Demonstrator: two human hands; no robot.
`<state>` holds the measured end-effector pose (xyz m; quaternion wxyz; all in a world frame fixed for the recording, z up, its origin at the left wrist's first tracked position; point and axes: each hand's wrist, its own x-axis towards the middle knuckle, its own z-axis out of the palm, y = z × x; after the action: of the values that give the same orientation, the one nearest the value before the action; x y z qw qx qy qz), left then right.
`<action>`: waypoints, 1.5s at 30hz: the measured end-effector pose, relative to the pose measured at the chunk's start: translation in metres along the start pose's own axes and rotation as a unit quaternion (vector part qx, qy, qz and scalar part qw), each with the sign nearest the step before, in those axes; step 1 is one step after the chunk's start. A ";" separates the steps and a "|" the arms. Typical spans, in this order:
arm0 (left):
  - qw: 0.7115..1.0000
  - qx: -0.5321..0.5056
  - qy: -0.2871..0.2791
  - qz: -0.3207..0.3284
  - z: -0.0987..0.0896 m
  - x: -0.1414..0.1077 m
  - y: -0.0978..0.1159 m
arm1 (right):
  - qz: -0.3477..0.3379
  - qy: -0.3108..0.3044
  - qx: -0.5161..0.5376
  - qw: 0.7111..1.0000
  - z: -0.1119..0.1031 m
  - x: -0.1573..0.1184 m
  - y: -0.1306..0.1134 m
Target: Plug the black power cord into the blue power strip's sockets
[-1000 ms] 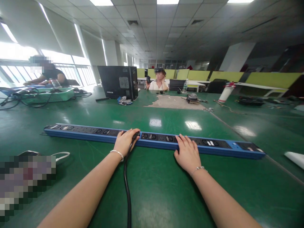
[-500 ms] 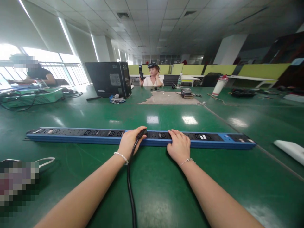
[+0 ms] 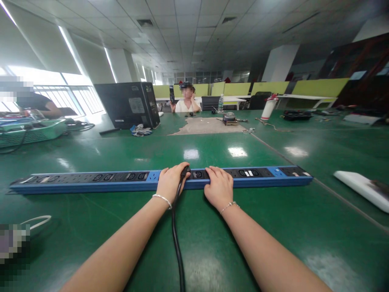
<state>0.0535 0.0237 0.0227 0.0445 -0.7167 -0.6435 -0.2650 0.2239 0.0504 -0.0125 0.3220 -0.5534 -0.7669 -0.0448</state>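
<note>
A long blue power strip (image 3: 82,186) with a black face and several sockets lies across the green table. In my left hand (image 3: 170,181) is a black power plug (image 3: 185,170), closed in the fingers over the middle of the strip. Whether the plug sits in a socket I cannot tell. Its black cable (image 3: 175,235) runs down toward me past my wrist. My right hand (image 3: 219,184) grips the strip a little to the right, fingers over the top and thumb on the near side. One socket (image 3: 198,174) shows between the hands.
Behind the strip stand a black computer case (image 3: 124,105), gloves (image 3: 140,130), a tape-like reel (image 3: 229,117), a water bottle (image 3: 220,103) and a white cylinder (image 3: 269,108). A green basket (image 3: 45,132) is at left, a white object (image 3: 361,188) at right. A person (image 3: 187,103) sits opposite.
My left hand has slid the plug rightward along the strip, closer to my right hand, uncovering a blue socket section. My right hand keeps its place on the strip. The view has turned slightly right.
</note>
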 end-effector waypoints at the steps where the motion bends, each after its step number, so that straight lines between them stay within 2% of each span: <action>1: 1.000 0.006 0.006 0.004 -0.001 -0.003 0.001 | 0.000 0.000 0.000 1.000 0.000 0.000 0.000; 6: 1.000 0.023 0.011 0.018 -0.003 -0.009 0.008 | -0.003 0.010 0.002 1.000 0.000 0.000 0.001; 14: 0.997 0.071 0.000 0.027 0.000 -0.003 0.018 | -0.003 0.014 -0.006 1.000 0.000 0.000 0.001; 27: 0.999 0.037 -0.002 0.035 0.007 -0.010 0.002 | -0.001 0.009 -0.011 1.000 0.000 0.001 0.002; 29: 0.999 0.034 -0.007 0.041 0.009 -0.012 0.000 | -0.026 0.017 0.012 0.999 -0.002 0.000 -0.002; 34: 0.998 0.037 -0.002 0.053 0.012 -0.016 -0.003 | -0.194 0.012 0.099 0.976 -0.003 -0.007 -0.026; 36: 0.998 0.044 -0.001 0.055 0.014 -0.016 -0.005 | -0.228 0.004 0.115 0.967 0.000 -0.008 -0.036; 40: 0.997 0.053 0.009 0.061 0.020 -0.015 -0.008 | -0.236 0.017 0.119 0.964 0.008 -0.004 -0.046; 45: 0.997 0.057 0.042 0.017 0.023 -0.017 -0.013 | -0.206 0.044 0.088 0.974 0.015 0.000 -0.050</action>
<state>0.0481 0.0203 -0.0082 0.1168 -0.7122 -0.6426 -0.2574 0.1734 0.0378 -0.0100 0.3862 -0.3510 -0.8504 -0.0668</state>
